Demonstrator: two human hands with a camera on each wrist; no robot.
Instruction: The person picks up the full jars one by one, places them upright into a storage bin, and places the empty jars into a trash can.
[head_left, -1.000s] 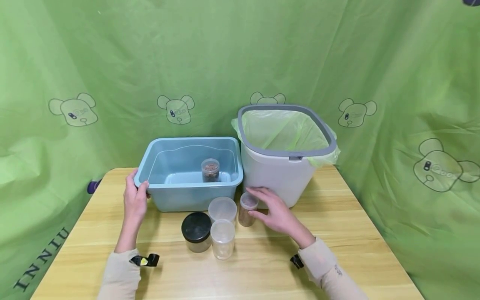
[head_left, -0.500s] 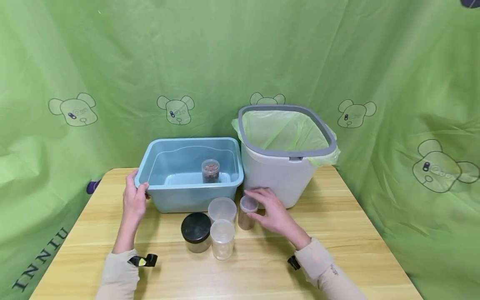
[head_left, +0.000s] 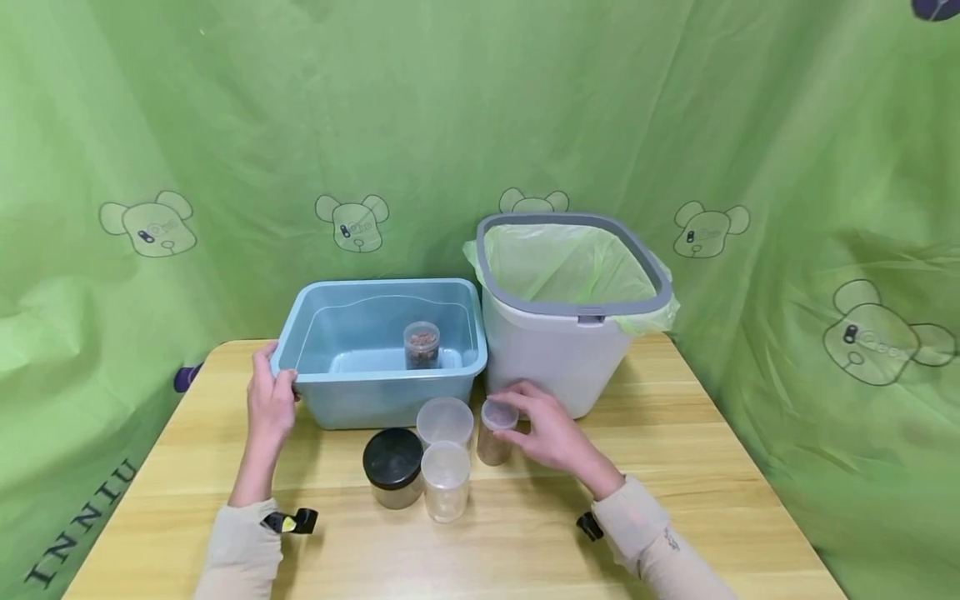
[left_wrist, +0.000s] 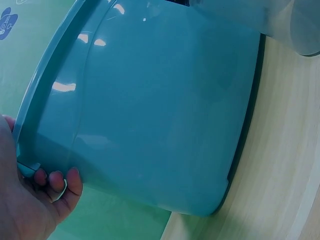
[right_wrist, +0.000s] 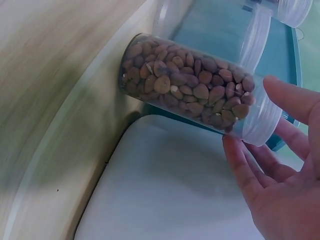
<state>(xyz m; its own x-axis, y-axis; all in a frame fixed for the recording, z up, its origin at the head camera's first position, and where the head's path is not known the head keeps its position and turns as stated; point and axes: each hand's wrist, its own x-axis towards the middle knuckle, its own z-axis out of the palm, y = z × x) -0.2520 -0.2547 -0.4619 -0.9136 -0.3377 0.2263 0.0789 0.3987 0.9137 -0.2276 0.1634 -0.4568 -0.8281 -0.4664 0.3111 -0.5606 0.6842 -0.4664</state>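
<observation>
My left hand grips the left front corner of a blue plastic tub; in the left wrist view its fingers curl under the rim. My right hand holds a clear jar near its translucent lid, thumb on one side and fingers on the other. Brown almond-like kernels fill most of this jar, which stands in front of the bin. Inside the tub is another clear jar with brown pieces in it.
A white bin with a grey rim and green liner bag stands right of the tub. In front of the tub are a black-lidded jar and two clear jars, a wider one behind a narrower one. Green cloth hangs behind.
My right hand has closed in around the jar's lid, and the jar has shifted slightly toward me. My left hand has stayed on the tub's corner.
</observation>
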